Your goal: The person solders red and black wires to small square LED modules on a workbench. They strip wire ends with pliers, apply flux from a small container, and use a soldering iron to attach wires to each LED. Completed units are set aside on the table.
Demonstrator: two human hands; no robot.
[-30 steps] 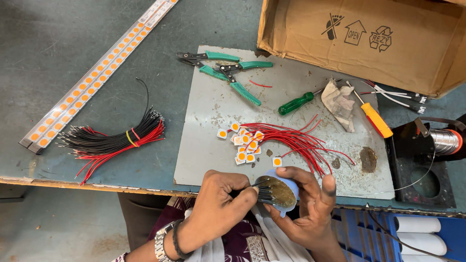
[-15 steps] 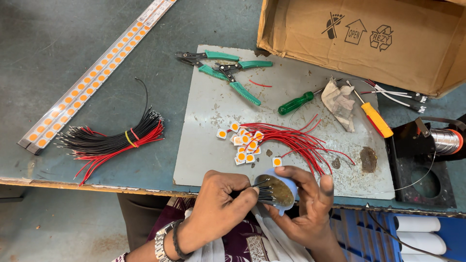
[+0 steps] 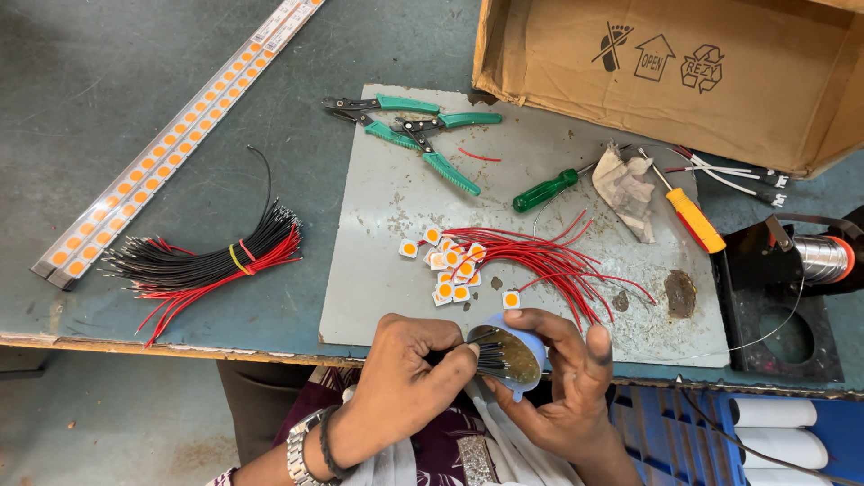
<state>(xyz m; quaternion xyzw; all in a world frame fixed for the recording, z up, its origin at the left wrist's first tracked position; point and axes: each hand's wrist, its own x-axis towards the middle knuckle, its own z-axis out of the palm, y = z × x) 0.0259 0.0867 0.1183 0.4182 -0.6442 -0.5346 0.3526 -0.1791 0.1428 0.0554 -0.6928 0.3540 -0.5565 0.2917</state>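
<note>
Head view: a workbench from above.
Metal plate [image 3: 396, 207]: lay on the bench, carrying red wires [image 3: 549, 261].
Right hand [image 3: 567, 387]: fingers cupped around a small blue pot [image 3: 515, 355] at the bench edge.
Left hand [image 3: 405, 378]: fingers pinched shut on black wire ends [image 3: 490, 353], dipped in the pot.

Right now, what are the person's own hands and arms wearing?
Both hands are bare, no gloves. The left hand has a silver metal-link wristwatch and a thin dark band at the wrist. The right hand shows no rings or sleeve.
</note>
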